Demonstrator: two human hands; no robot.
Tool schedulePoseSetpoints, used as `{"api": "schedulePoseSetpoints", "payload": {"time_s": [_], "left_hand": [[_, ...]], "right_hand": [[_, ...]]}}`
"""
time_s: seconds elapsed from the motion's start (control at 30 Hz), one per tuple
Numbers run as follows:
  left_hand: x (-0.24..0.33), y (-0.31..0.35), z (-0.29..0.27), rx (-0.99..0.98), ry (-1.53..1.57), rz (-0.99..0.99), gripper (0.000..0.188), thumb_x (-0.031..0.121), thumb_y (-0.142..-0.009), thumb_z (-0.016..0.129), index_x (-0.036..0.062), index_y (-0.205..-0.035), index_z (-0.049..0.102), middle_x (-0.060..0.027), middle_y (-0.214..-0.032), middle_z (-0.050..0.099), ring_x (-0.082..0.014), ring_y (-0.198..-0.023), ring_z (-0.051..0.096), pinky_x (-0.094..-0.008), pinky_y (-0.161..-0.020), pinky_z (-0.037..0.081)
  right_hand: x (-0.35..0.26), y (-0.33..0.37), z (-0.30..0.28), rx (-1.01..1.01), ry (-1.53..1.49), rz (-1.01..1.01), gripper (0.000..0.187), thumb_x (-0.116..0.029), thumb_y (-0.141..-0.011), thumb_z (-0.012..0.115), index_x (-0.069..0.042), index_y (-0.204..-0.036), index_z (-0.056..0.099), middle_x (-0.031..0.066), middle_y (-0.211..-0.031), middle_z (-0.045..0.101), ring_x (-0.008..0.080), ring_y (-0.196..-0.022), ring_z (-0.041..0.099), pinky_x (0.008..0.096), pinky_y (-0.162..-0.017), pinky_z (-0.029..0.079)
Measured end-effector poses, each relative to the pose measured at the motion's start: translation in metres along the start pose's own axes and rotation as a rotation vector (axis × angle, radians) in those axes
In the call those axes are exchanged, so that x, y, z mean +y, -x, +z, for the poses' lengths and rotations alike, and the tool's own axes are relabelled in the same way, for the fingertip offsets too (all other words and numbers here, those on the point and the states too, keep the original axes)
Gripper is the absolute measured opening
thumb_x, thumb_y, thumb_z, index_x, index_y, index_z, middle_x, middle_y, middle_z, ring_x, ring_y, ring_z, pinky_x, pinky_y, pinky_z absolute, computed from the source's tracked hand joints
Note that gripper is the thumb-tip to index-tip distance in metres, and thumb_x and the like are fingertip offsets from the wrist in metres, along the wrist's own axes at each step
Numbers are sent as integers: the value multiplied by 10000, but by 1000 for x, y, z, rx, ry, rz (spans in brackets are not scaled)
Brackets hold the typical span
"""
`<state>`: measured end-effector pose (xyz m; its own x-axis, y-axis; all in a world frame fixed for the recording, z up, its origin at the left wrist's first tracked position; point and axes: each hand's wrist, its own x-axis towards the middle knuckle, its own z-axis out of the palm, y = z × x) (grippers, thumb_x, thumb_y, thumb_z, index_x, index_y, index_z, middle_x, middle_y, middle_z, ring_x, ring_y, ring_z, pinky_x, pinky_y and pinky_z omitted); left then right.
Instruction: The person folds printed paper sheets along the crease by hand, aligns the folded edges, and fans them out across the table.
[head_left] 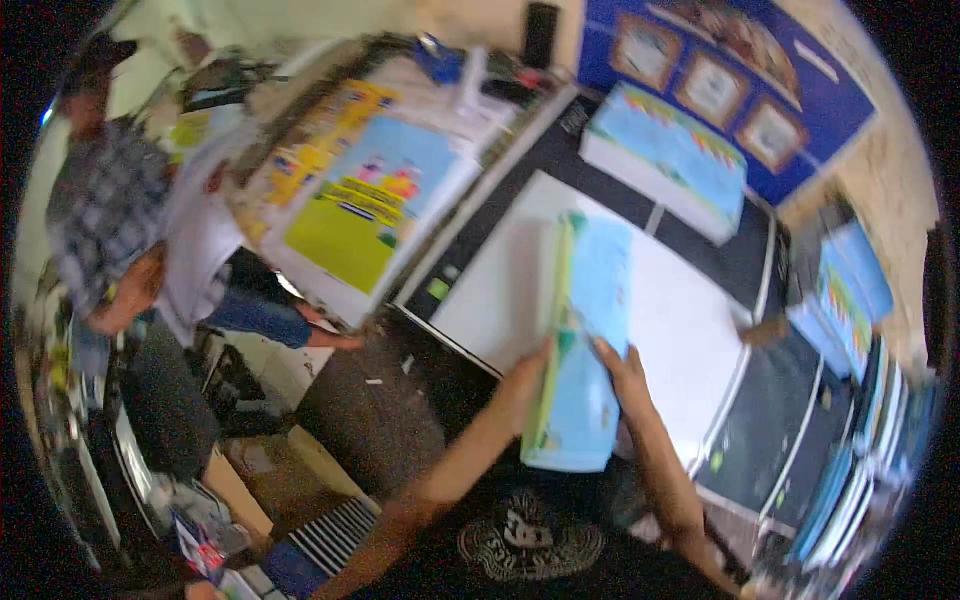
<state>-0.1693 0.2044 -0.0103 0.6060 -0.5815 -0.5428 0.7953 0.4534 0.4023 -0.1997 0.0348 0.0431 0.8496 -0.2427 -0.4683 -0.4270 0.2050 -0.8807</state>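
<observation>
Between my two hands is a stack of printed sheets [590, 285], light blue with green along its left side. It is held on end above the near side of a white sheet or board [680, 330]. My left hand [528, 385] grips the stack's left edge, its fingers partly hidden and blurred. On the opposite edge, my right hand [625, 380] is closed with its thumb against the blue face. A thick pile of similar blue printed sheets [665, 160] lies on the far part of the black table [540, 190].
A large pile of blue and yellow-green posters [375, 200] lies on the left table. More blue stacks [845, 290] stand at the right. A person in a checked shirt [120, 200] holds white paper at the left. An open cardboard box [280, 470] sits lower left.
</observation>
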Motion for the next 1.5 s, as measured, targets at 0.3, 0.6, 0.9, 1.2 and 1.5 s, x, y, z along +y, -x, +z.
{"api": "schedulePoseSetpoints", "payload": {"time_s": [0.3, 0.6, 0.9, 1.2, 1.5], "left_hand": [[12, 13, 18, -18, -70, 127, 523, 437, -1028, 521, -14, -1290, 555, -122, -1125, 656, -187, -995, 657, -336, -825, 568], [12, 20, 14, -95, -9, 142, 495, 406, -1048, 483, -9, -1313, 532, -132, -1158, 645, -203, -1005, 675, -358, -849, 587], [8, 10, 6, -48, -31, 130, 484, 421, -1039, 504, -1, -1263, 577, -114, -1105, 674, -186, -958, 690, -341, -817, 592], [11, 7, 3, -33, -34, 121, 457, 403, -1042, 505, 4, -1245, 595, -107, -1111, 678, -184, -963, 689, -343, -824, 591], [8, 2, -3, 230, -228, 59, 524, 472, -992, 575, 13, -1244, 610, -117, -1123, 683, -220, -980, 664, -376, -836, 559]], "right_hand": [[11, -9, -10, -227, -2, -111, 658, -407, -865, 771, 116, -1207, 563, 212, -1062, 692, 243, -939, 699, 373, -844, 577], [5, -2, -5, -219, -6, -73, 565, -313, -888, 755, 104, -1214, 557, 192, -1048, 700, 238, -908, 709, 363, -824, 584], [6, -10, -10, -246, 26, -25, 736, -297, -878, 770, 156, -1311, 383, 229, -1132, 644, 252, -962, 686, 358, -825, 579], [3, -14, -7, -217, 16, -14, 651, -254, -873, 776, 150, -1263, 446, 202, -1101, 664, 236, -943, 688, 357, -822, 577], [3, -12, -10, -243, 5, -41, 501, -258, -897, 743, 107, -1198, 577, 185, -1080, 702, 234, -946, 690, 362, -852, 564]]}}
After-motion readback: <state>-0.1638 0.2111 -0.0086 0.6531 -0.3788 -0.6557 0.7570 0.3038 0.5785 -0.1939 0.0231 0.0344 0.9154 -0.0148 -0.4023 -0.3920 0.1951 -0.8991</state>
